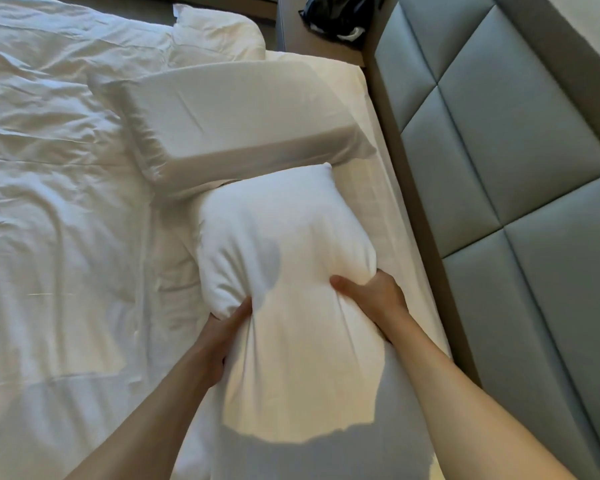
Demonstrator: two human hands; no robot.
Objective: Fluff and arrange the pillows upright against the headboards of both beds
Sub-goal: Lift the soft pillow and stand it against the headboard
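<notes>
Both hands' grip squeezing white pillow [284,244], left hand [222,327], right hand [371,296], rumpled duvet [56,168], grey padded headboard [499,140]

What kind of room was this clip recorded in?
Probably a hotel bedroom: a bed with all-white bedding, a grey padded headboard along the wall, and white pillows, one squeezed between the left hand and right hand.
</notes>
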